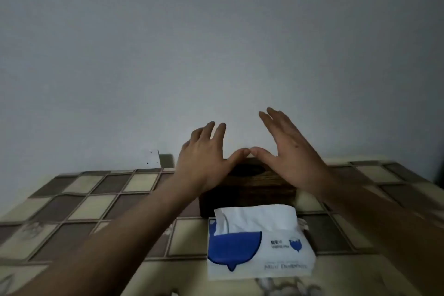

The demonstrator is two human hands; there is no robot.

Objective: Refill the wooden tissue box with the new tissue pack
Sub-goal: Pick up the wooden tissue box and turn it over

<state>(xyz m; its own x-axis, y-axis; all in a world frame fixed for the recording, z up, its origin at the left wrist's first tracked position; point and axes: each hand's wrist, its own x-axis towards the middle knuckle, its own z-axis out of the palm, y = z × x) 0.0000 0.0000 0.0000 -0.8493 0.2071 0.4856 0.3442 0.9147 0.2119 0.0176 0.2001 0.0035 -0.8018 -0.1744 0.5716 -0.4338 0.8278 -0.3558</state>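
A dark wooden tissue box stands on the table near the wall, with an oval slot in its top. In front of it lies a white and blue tissue pack, one sheet sticking up from its opening. My left hand hovers over the box's left end, fingers spread. Over the right end, my right hand is raised with its palm turned inward and fingers extended. The two thumb tips meet above the box. Neither hand holds anything. Both hands hide the box's ends.
The table wears a checkered cloth of brown and cream squares. A plain grey wall rises right behind the box. A small white plate is on the wall at the table's back edge, left of the box.
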